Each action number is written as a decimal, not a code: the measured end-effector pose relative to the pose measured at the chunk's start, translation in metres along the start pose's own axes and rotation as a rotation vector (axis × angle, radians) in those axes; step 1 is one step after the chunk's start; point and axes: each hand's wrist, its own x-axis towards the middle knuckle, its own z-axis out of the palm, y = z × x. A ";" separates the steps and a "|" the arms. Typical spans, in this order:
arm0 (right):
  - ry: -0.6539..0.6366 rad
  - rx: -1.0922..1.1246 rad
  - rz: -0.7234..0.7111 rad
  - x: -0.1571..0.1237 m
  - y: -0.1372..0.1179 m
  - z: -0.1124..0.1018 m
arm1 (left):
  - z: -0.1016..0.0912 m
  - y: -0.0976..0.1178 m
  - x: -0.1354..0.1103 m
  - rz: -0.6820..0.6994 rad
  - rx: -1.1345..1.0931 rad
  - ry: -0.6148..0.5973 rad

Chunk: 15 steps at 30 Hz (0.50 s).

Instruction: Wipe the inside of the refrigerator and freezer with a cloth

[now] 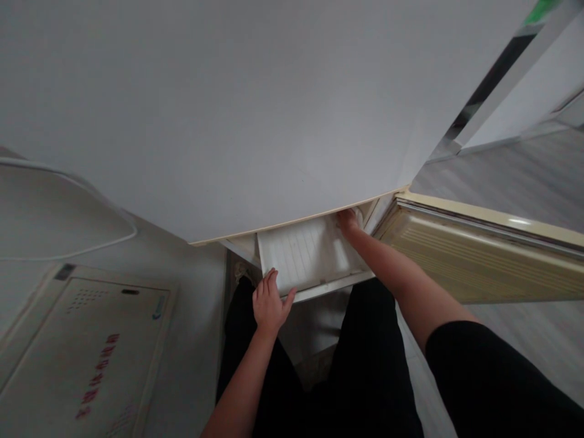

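A white ribbed drawer (306,255) is pulled out of the bottom of a white fridge (255,109). My left hand (269,302) rests on the drawer's front left corner, fingers together on the rim and thumb apart. My right hand (347,220) reaches deep into the back right of the drawer, under the fridge body. Its fingers are hidden, and something white lies right beside it. My black-clad legs (365,365) are below the drawer.
The open lower fridge door (483,255), cream with ribbed lining, swings out to the right. A white panel with red lettering (86,347) is set in the wall at lower left. Grey floor (511,176) lies to the right.
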 end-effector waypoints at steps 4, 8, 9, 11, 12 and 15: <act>0.010 -0.067 0.051 0.002 0.001 0.007 | 0.001 -0.001 -0.001 -0.005 0.008 0.003; -0.053 -0.123 0.059 -0.040 0.003 0.026 | 0.000 0.000 0.000 -0.009 0.008 -0.008; -0.079 -0.134 0.054 -0.053 0.004 0.030 | -0.001 0.000 0.000 -0.010 0.005 -0.007; -0.131 -0.148 0.031 -0.076 0.007 0.034 | -0.001 0.001 0.001 -0.017 -0.002 0.000; -0.150 -0.155 0.014 -0.084 0.008 0.034 | -0.001 0.002 0.001 -0.020 -0.002 0.002; -0.160 -0.178 -0.039 -0.097 0.012 0.026 | -0.001 0.002 0.001 -0.026 0.007 0.004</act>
